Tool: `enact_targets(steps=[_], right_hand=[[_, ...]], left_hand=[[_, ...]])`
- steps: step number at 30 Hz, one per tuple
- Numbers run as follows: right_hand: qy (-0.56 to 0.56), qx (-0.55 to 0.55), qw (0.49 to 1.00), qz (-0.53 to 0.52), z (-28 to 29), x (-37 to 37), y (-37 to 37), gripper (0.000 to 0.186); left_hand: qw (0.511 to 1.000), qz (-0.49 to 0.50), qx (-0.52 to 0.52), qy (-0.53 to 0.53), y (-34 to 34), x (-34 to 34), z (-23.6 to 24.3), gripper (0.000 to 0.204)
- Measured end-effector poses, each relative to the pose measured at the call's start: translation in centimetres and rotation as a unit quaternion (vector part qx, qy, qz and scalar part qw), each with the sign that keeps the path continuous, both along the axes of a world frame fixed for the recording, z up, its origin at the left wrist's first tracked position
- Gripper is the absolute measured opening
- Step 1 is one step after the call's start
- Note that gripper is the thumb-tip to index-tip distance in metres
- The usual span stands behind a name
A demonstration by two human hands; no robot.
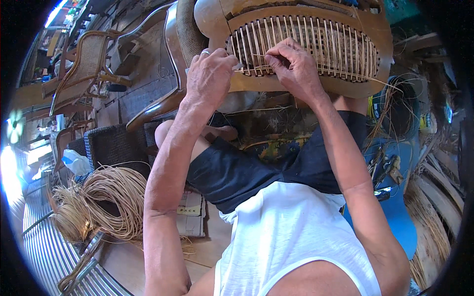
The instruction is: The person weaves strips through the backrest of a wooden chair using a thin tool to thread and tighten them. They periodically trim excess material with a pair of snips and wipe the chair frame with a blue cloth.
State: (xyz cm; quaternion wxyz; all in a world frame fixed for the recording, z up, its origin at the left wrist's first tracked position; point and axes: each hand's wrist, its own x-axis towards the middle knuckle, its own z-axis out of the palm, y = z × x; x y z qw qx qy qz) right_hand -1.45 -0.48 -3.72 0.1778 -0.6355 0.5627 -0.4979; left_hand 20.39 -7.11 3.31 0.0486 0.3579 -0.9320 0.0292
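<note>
A wooden chair frame point(355, 89) lies before me, its oval opening strung with pale cane strands point(340, 47) that pass through holes along the rim. At the left end of the oval, my left hand point(210, 74) is closed, with a ring on one finger. A small pale bit shows at its fingertips, too little to name. My right hand point(297, 69) is over the strung cane, thumb and forefinger brought together on a thin strand. Some of the strand between the hands is hard to follow against the weave.
A big coil of cane point(116, 200) sits at the lower left beside a corrugated metal sheet point(49, 227). A caned chair point(81, 69) stands far left. Loose strands point(387, 106) hang at the right, near a blue plastic surface point(395, 222) with tools. Wood strips point(442, 187) lie at the far right.
</note>
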Motion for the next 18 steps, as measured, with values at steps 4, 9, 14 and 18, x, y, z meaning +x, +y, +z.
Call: enact_targets(steps=[4, 9, 14, 18], right_hand=[[-0.003, -0.008, 1.0, 0.003, 0.06, -0.11, -0.05, 0.008], [-0.007, -0.002, 1.0, -0.004, 0.02, -0.03, 0.0, 0.008], [-0.013, -0.023, 1.0, 0.007, -0.27, -0.11, -0.2, 0.008], [-0.012, -0.02, 1.0, 0.001, -0.02, 0.02, -0.14, 0.008]], left_hand=[[0.999, 0.026, 0.013, 0.024, 0.46, -0.18, 0.81, 0.021], [1.0, 0.005, 0.008, -0.002, 0.13, -0.34, 0.25, 0.021], [1.0, 0.01, 0.0, 0.016, 0.36, -0.44, 0.81, 0.02], [1.0, 0.002, -0.012, -0.007, 0.15, -0.9, 0.7, 0.018]])
